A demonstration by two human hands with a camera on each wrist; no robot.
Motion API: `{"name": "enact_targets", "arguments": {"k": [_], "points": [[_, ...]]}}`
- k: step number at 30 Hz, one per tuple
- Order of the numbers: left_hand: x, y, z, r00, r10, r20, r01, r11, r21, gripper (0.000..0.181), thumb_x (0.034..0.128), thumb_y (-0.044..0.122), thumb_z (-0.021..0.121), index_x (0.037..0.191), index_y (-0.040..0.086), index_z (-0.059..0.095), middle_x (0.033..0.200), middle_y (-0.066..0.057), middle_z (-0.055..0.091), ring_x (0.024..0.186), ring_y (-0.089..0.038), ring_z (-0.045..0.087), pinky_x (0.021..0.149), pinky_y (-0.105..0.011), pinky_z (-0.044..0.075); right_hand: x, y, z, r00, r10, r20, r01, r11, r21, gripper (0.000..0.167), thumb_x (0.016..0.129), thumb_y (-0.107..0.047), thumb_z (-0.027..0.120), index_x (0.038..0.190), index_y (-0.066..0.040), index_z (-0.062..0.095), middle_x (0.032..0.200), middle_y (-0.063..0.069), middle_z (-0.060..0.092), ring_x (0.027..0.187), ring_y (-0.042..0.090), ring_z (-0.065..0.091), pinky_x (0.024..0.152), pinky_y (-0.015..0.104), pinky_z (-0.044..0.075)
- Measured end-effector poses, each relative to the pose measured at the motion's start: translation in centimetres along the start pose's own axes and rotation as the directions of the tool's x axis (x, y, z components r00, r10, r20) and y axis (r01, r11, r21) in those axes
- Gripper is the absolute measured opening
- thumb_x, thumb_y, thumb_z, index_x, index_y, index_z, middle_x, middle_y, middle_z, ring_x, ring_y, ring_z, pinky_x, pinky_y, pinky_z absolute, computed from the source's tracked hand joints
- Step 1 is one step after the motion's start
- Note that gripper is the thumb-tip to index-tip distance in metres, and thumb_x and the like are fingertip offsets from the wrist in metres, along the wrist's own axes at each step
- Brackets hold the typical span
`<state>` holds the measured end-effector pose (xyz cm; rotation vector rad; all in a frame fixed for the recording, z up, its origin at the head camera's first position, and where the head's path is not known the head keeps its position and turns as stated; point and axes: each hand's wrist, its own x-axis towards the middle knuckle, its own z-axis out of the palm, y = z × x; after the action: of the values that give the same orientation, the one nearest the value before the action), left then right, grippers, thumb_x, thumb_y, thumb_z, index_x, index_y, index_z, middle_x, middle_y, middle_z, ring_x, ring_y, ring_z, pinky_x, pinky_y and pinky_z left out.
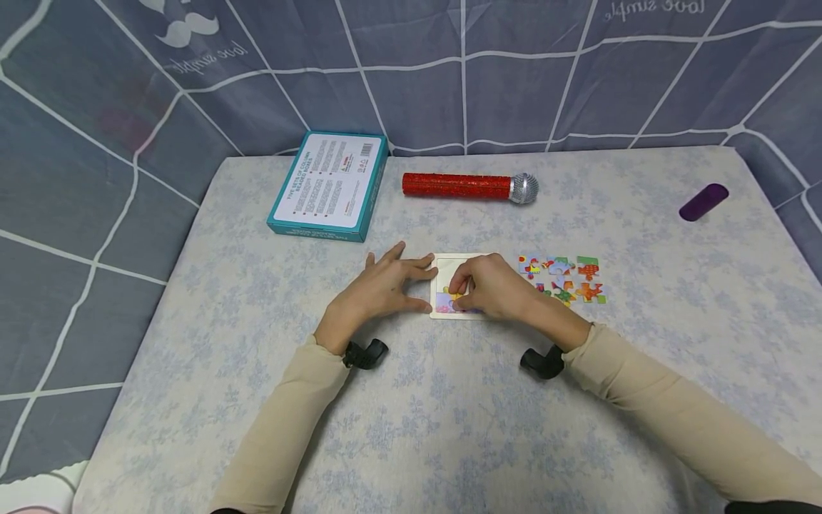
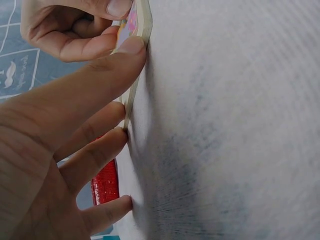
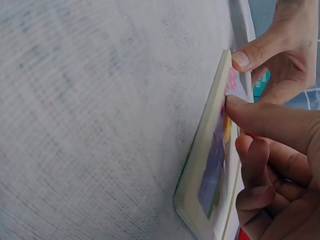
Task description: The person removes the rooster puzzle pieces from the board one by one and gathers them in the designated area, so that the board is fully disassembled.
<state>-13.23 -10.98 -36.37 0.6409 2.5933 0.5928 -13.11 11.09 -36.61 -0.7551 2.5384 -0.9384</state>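
Note:
A white-rimmed puzzle tray [image 1: 447, 271] lies flat on the table, with lilac, pink and yellow pieces along its near side. My left hand [image 1: 387, 284] is at its left edge: the thumb touches the near corner and extended fingers touch farther up the rim. Over the tray, my right hand [image 1: 496, 289] has thumb and fingers pinched at a puzzle piece with yellow on it [image 3: 227, 129]; the fingers largely hide this piece. Loose puzzle pieces [image 1: 588, 270], several of them, lie right of the tray, partly covered by the right hand and wrist.
Behind the left hand lies a teal-and-white box [image 1: 327, 182]. A red glittery microphone [image 1: 459, 186] rests beyond the tray. At the far right is a purple cylinder [image 1: 703, 202]. A patterned cloth covers the table [image 1: 437, 428], and grey-blue curtain hangs behind.

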Motion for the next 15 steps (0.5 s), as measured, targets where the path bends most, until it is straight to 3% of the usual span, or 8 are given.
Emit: {"name": "enact_targets", "arguments": {"k": [3, 7, 15], "points": [[0.0, 0.0, 0.0, 1.0, 0.0, 0.001, 0.0, 1.0, -0.002, 0.067, 0.0798, 0.036, 0.082, 0.139, 0.02, 0.056, 0.153, 0.006, 0.037, 0.148, -0.039, 0.009, 0.106, -0.076, 0.004, -0.1, 0.2, -0.1, 1.0, 0.005, -0.004, -0.005, 0.999, 0.033, 0.012, 0.078, -0.009, 0.083, 0.085, -0.01, 0.074, 0.074, -0.006, 0.068, 0.065, 0.01, 0.057, 0.061, 0.029, 0.047], [0.0, 0.0, 0.0, 1.0, 0.002, 0.0, -0.002, 1.0, -0.002, 0.066, 0.0799, 0.035, 0.082, 0.139, 0.02, 0.056, 0.153, 0.006, 0.037, 0.148, -0.039, 0.009, 0.105, -0.076, 0.004, -0.2, 0.6, -0.3, 0.999, 0.046, -0.005, -0.045, 0.986, 0.159, 0.007, 0.08, -0.011, 0.081, 0.084, -0.012, 0.076, 0.074, -0.006, 0.07, 0.064, 0.011, 0.06, 0.062, 0.029, 0.045], [0.0, 0.0, -0.1, 1.0, 0.004, 0.004, -0.004, 1.0, -0.005, 0.066, 0.0802, 0.036, 0.082, 0.139, 0.019, 0.056, 0.154, 0.006, 0.037, 0.148, -0.039, 0.009, 0.105, -0.077, 0.003, -0.8, 1.1, -0.3, 0.992, 0.12, 0.051, -0.13, 0.896, 0.424, 0.01, 0.083, -0.017, 0.079, 0.088, -0.009, 0.076, 0.08, 0.003, 0.074, 0.07, 0.017, 0.065, 0.064, 0.028, 0.05]]}}
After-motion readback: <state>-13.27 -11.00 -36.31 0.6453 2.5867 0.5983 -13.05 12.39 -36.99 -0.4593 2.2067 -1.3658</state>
